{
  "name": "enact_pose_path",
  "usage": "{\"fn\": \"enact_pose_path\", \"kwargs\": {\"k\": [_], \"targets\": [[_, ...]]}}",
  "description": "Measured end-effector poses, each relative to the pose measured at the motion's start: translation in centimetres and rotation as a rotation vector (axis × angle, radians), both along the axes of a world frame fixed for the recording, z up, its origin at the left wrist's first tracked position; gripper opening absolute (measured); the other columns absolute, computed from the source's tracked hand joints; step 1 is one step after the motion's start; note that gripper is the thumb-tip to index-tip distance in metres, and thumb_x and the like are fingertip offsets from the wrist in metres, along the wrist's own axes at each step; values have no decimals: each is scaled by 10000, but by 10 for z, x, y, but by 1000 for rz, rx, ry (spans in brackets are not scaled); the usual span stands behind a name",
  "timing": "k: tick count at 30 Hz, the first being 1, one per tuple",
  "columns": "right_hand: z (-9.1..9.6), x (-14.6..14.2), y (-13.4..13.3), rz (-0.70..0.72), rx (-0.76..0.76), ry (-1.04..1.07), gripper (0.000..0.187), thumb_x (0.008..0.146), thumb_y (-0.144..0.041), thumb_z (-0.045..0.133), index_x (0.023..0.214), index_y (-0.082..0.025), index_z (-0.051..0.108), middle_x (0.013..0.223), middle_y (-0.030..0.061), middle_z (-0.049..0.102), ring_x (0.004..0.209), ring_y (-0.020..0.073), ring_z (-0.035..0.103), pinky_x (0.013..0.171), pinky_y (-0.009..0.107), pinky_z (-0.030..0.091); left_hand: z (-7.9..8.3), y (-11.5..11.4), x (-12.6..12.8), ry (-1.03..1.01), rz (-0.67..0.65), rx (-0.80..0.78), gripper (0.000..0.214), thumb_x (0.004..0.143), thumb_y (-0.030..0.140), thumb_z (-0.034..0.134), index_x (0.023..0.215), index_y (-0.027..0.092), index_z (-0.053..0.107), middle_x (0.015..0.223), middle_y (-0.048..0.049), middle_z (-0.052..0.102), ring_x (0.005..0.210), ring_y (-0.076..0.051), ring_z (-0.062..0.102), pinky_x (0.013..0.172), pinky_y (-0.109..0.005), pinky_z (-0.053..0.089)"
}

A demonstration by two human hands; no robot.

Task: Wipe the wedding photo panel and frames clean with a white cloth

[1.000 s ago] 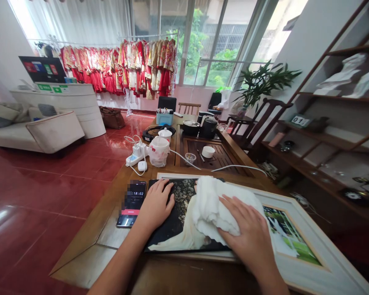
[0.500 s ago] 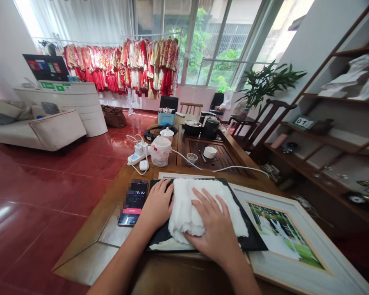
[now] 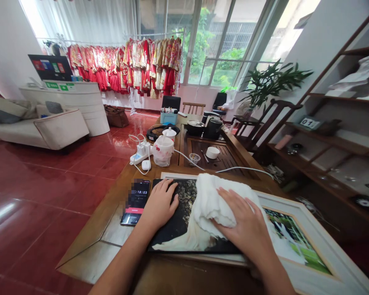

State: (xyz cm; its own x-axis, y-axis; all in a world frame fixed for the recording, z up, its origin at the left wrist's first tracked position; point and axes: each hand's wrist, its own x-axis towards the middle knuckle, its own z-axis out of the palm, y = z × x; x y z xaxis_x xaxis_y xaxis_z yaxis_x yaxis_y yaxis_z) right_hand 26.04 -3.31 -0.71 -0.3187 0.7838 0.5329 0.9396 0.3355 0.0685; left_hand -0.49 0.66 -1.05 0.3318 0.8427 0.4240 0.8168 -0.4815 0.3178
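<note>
A folded white towel rests on the right part of a dark board. My right hand grips the towel, fingers over its top and thumb by the near fold. Flat on the board's left side lies my left hand, open, its fingers apart and holding nothing. Between the hands the board shows a pale speckled patch and the white lower part of a picture, like a dress. The towel hides the rest of that picture.
Beneath and right of the board lies a white-framed wedding photo. A phone is left of my left hand. Beyond stand a wrapped white cup, a power strip, a white cable and a tea tray with a small bowl.
My right hand has slid the towel to the right across the board, baring its left and middle part. My left hand stays at the board's left side.
</note>
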Motion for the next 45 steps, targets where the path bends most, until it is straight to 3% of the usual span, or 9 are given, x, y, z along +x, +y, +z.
{"fn": "enact_pose_path", "kwargs": {"k": [3,8,21,26,32,36,45], "targets": [[-3,8,2,-51,27,-11,660,822,-543,558,1393,-237,431,1395,80,553,1266,301,501,1016,492,312,0,0,1,4,4,-5,351,946,240,469,1274,160,566,1372,-113,542,1306,-273,470,1120,-446,368],[0,-3,0,-63,14,-21,645,823,-517,557,1394,-240,440,1410,84,537,1281,315,480,1040,518,270,-1,1,2,11,8,-5,361,946,239,468,1286,159,556,1378,-111,538,1313,-281,460,1122,-457,360],[17,-50,-11,183,-167,-13,752,726,-422,632,1428,-285,399,1455,46,489,1326,299,429,1080,520,228,0,-1,1,0,-26,-8,380,907,188,533,1286,185,540,1365,-110,539,1302,-268,476,1110,-450,382],[15,-33,-8,160,-151,-21,703,745,-399,617,1410,-291,416,1452,29,493,1325,280,437,1074,496,257,-2,-1,0,-11,-16,-2,353,930,226,518,1279,182,545,1368,-111,537,1300,-275,478,1105,-461,392],[6,6,-4,14,-47,-32,642,792,-423,588,1393,-272,421,1423,26,527,1300,278,469,1038,490,301,-1,0,2,-16,-10,-1,346,932,230,516,1269,163,558,1363,-117,540,1293,-278,484,1109,-461,391],[1,13,-4,-42,-4,-23,600,817,-455,564,1371,-262,440,1408,33,544,1288,284,480,1021,490,312,0,1,3,-13,-9,-1,346,934,225,509,1270,161,558,1360,-117,542,1293,-280,483,1110,-466,388],[6,-30,-9,38,-82,1,639,766,-384,590,1379,-274,449,1444,38,502,1316,298,441,1062,526,249,-3,1,4,-10,1,-4,354,929,215,504,1274,148,548,1361,-137,537,1296,-300,475,1103,-490,384]]}}
